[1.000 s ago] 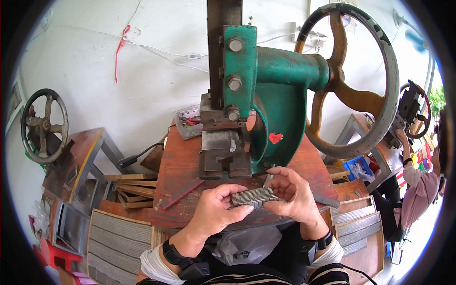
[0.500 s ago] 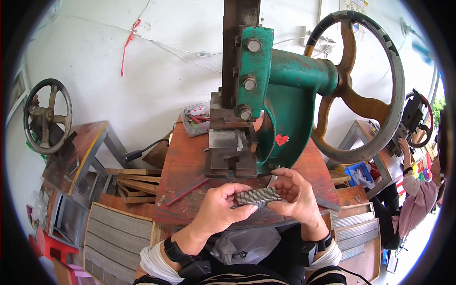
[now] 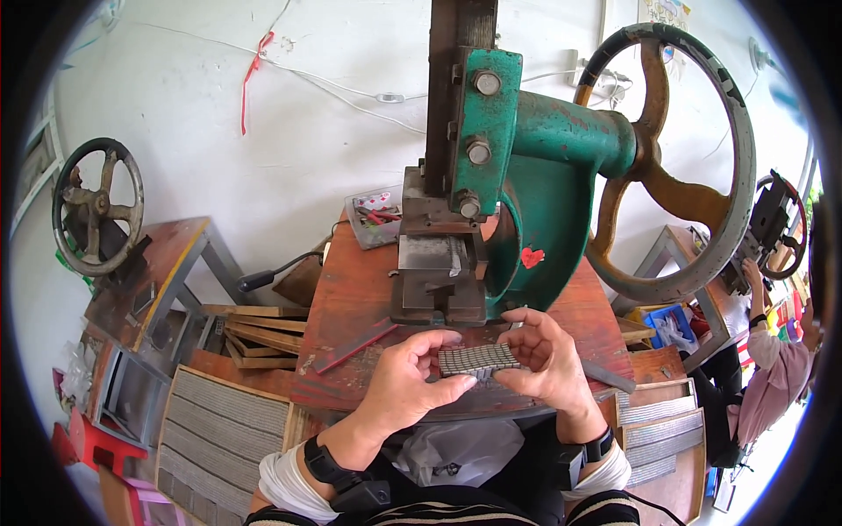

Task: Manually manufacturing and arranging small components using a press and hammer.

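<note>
Above the front edge of the red-brown table I hold a small block of grey metal pieces [image 3: 478,358], packed in a tight grid of rows. My left hand [image 3: 410,377] pinches its left end between thumb and fingers. At the right end, the thumb and fingers of my right hand [image 3: 548,361] close on it. Just beyond my hands stands a green hand press [image 3: 561,206] with a dark metal bed [image 3: 437,296]. Its bed and the block are apart. What the small pieces are, I cannot make out.
On the table [image 3: 351,289] lie a red bar [image 3: 355,346] and, at the back, a clear plastic box [image 3: 375,217] of small items. A large handwheel [image 3: 745,167] juts out at right. Trays of grey strips [image 3: 215,434] flank me. Another person [image 3: 772,377] works at far right.
The scene has shifted slightly to the right in view, as my head has turned a little left. Both hands keep the same hold on the block.
</note>
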A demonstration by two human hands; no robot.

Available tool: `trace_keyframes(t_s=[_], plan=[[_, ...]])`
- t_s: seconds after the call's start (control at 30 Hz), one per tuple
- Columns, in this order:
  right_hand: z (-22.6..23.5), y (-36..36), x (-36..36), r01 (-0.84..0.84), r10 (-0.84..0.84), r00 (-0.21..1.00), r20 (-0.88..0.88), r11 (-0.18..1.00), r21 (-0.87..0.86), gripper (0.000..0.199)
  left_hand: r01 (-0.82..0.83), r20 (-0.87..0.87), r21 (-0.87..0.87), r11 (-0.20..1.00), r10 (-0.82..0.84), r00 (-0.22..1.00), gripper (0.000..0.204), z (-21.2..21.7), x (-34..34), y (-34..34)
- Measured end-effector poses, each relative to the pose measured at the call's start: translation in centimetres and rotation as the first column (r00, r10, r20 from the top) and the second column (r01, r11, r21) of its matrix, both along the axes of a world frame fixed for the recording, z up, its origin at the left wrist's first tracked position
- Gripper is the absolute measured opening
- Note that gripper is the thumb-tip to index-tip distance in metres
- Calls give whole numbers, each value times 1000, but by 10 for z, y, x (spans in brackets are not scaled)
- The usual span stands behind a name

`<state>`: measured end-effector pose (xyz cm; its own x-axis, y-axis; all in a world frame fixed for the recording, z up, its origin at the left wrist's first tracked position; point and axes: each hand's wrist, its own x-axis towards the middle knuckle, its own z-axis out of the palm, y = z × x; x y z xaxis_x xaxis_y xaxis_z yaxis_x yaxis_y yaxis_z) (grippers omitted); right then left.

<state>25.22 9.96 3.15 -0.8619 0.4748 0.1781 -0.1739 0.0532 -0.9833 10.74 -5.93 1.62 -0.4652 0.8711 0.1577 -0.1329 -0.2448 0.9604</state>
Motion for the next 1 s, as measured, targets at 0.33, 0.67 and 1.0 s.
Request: trace_keyframes(t_s=[0.33, 0.67, 1.0], plan=[[-2, 0, -6, -32, 32, 999, 30, 999, 8, 77, -9, 13, -14, 1000, 9, 1000, 55, -7, -7, -3], [-12, 2, -9, -59, 58, 998, 25, 998, 4, 77, 36, 27, -65, 997, -34, 999, 50, -10, -13, -8], [-71, 2, -26, -180, 174, 982, 77, 979, 93, 75, -270, -506, -111, 957, 179, 844, 42, -56, -20, -22]])
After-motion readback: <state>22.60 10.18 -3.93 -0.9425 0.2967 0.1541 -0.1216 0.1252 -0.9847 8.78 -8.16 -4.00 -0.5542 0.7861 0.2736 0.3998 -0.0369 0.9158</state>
